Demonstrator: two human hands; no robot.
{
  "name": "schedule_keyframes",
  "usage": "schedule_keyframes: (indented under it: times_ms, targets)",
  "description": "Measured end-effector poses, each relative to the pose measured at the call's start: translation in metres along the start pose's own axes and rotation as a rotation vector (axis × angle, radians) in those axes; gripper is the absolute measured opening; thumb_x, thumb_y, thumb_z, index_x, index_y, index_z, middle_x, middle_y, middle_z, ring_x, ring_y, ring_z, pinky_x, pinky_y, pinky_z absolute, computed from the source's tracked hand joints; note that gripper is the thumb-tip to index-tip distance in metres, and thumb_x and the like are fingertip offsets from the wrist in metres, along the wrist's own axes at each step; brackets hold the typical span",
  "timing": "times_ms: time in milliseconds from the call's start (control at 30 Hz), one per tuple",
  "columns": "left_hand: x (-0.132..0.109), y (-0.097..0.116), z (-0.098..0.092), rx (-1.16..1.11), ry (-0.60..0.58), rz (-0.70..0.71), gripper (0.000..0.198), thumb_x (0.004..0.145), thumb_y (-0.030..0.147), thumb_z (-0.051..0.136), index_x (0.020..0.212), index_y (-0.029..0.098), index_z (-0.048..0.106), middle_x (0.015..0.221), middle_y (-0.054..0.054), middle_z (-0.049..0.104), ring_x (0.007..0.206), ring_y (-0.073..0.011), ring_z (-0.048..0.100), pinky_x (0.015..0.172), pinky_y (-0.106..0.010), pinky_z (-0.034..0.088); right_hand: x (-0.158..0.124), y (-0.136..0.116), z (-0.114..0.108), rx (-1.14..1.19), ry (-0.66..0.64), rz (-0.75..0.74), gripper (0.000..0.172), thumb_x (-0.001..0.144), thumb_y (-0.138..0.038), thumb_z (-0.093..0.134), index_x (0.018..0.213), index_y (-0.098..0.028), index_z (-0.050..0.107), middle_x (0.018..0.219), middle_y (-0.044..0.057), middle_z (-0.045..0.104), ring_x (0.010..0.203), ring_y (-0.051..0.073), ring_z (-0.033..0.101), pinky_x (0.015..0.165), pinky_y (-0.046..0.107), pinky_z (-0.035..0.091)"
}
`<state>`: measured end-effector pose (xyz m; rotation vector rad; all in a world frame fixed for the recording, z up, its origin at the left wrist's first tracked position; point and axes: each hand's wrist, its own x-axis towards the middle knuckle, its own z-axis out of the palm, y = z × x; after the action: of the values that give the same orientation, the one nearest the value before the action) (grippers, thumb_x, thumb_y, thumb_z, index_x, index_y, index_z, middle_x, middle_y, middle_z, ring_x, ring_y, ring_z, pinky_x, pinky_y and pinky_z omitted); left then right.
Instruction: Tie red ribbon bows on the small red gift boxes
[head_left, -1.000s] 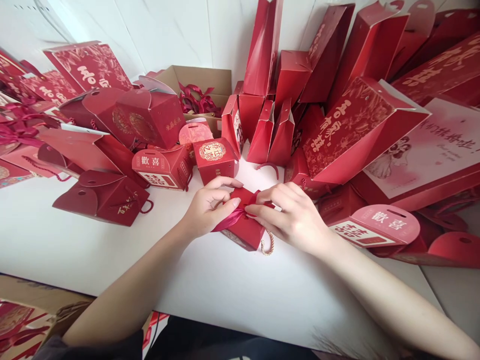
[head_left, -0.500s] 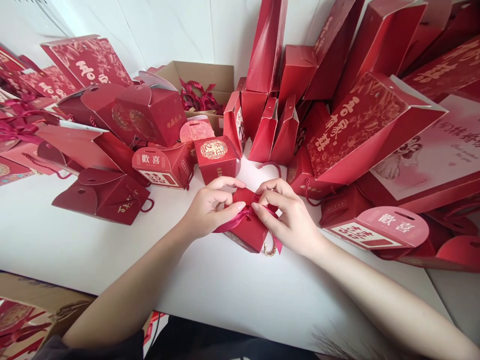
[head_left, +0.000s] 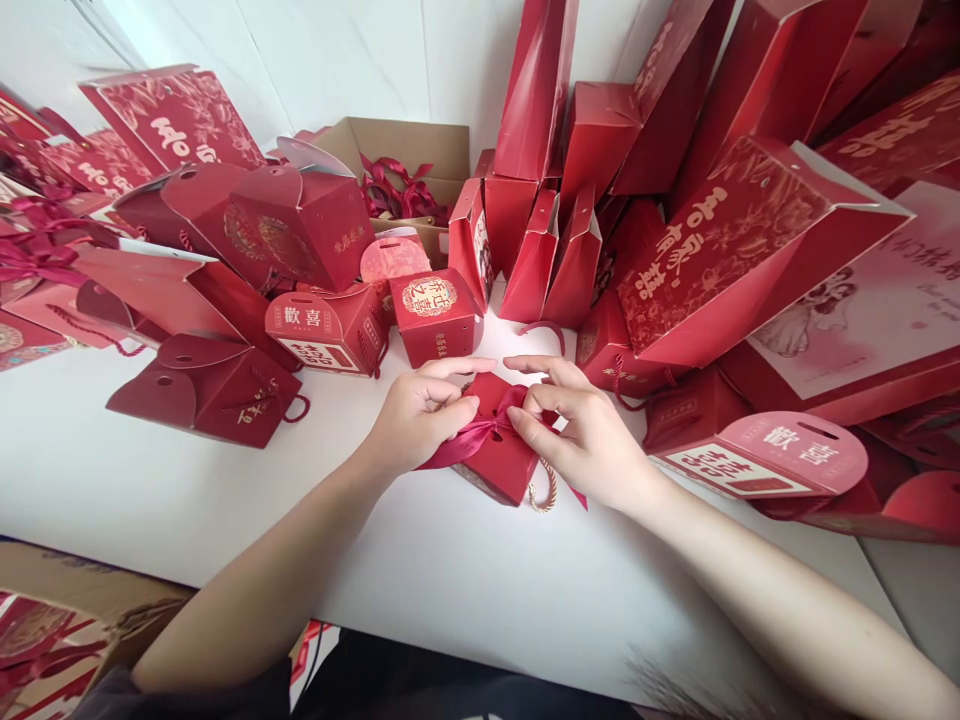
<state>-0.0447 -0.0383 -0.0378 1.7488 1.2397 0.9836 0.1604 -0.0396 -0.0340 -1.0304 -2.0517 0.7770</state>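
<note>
A small red gift box (head_left: 495, 474) lies on the white table between my two hands. Across its top runs a dark pink satin ribbon (head_left: 466, 444), knotted near the middle of the box. My left hand (head_left: 416, 415) is at the box's left side, thumb and fingers closed on the ribbon. On the other side my right hand (head_left: 581, 425) pinches the ribbon beside the knot, its index finger raised. A gold cord handle (head_left: 546, 490) sticks out at the box's near right corner. My fingers partly hide the ribbon's loops and the far edge of the box.
A red box with a round gold print (head_left: 439, 310) stands just behind. Boxes marked with characters stand left (head_left: 326, 330) and right (head_left: 780, 455). Tall red gift boxes (head_left: 720, 250) crowd the back right. Behind is a cardboard box (head_left: 416, 140) of ribbons; another open carton (head_left: 97, 590) is at lower left.
Both hands have drawn slightly apart, and the ribbon is spread wider to either side of the knot. My index fingers have straightened. More of the gold cord shows.
</note>
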Motion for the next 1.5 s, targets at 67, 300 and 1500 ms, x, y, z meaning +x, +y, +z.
schedule_keyframes:
  times_ms: [67,300,1500]
  targets:
    - [0.000,0.000,0.000,-0.014,0.003,-0.011,0.047,0.082,0.018,0.058,0.040,0.014,0.039,0.125,-0.004,0.067,0.086,-0.0196,0.068,0.084,-0.042,0.053,0.000,-0.001,-0.004,-0.017,-0.030,0.000,0.024,0.089,-0.020,0.057,0.064,-0.021,0.056,0.127,0.010,0.059,0.129,0.027,0.049,0.101,0.048,0.042]
    - [0.003,-0.002,-0.004,-0.121,-0.095,0.044,0.045,0.089,0.028,0.057,0.047,0.015,0.047,0.123,-0.007,0.066,0.108,-0.0243,0.064,0.096,-0.040,0.049,0.001,-0.006,-0.027,-0.077,-0.212,0.037,0.019,0.090,-0.019,0.053,0.073,-0.022,0.060,0.129,0.010,0.061,0.130,0.027,0.050,0.101,0.047,0.044]
    - [0.001,0.001,-0.008,-0.273,-0.107,-0.111,0.041,0.093,0.038,0.055,0.060,0.016,0.065,0.135,-0.006,0.060,0.115,-0.0245,0.061,0.103,-0.039,0.043,-0.025,-0.048,-0.013,-0.755,0.055,-0.518,0.019,0.093,-0.030,0.055,0.081,-0.020,0.066,0.098,0.007,0.071,0.085,0.022,0.062,0.073,0.038,0.047]
